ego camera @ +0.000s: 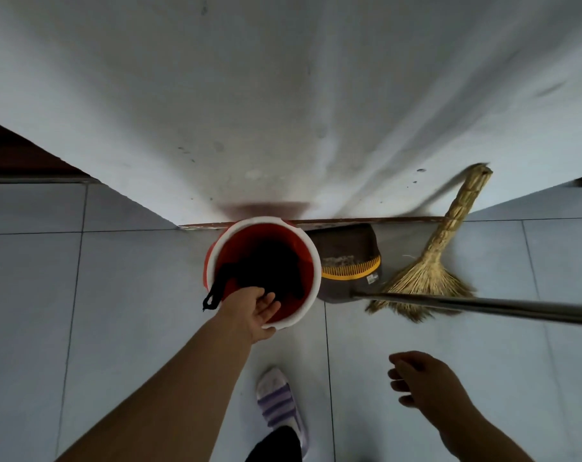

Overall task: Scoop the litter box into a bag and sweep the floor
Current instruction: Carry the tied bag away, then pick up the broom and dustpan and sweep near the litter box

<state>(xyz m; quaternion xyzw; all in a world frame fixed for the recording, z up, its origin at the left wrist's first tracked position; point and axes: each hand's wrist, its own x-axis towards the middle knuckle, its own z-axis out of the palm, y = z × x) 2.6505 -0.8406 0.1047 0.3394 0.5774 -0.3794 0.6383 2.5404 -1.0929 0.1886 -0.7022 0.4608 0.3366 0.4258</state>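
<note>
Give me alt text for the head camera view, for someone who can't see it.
A person's left hand reaches over the near rim of a red bucket holding a black bag, standing against a white wall. Right of it stand a long-handled dustpan and a straw broom; the right hand hangs empty.

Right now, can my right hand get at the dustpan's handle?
Probably yes: the right hand hangs open and empty, and the dustpan handle slants bare just ahead of it, with only floor between.
</note>
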